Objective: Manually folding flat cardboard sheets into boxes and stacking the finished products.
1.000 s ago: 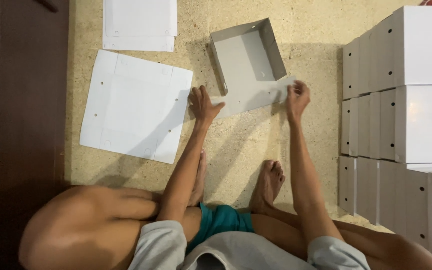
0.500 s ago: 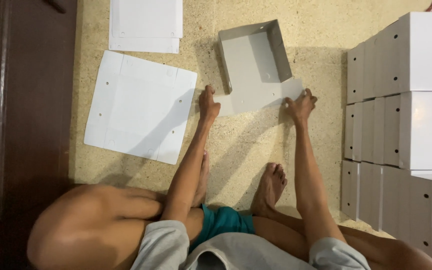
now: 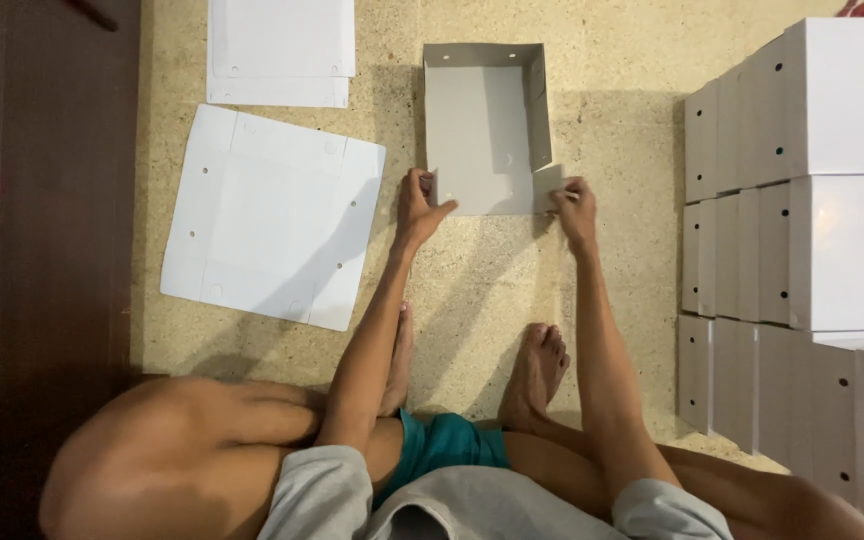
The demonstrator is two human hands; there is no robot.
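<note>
A half-folded grey cardboard box (image 3: pixel 482 120) lies on the speckled floor in front of me, three walls up and the near side flat. My left hand (image 3: pixel 418 208) grips the near left corner flap of the box. My right hand (image 3: pixel 574 208) pinches the near right corner flap. Both arms reach forward between my bent legs.
A flat white box blank (image 3: pixel 272 215) lies to the left, with a stack of more blanks (image 3: pixel 280 50) beyond it. Stacks of finished white boxes (image 3: pixel 802 200) stand along the right. A dark wooden panel (image 3: pixel 42 200) borders the left. My bare feet (image 3: pixel 537 370) rest near the centre.
The box has been turned square to me and pulled nearer. Both hands moved from the flat floor beside it onto its near corner flaps.
</note>
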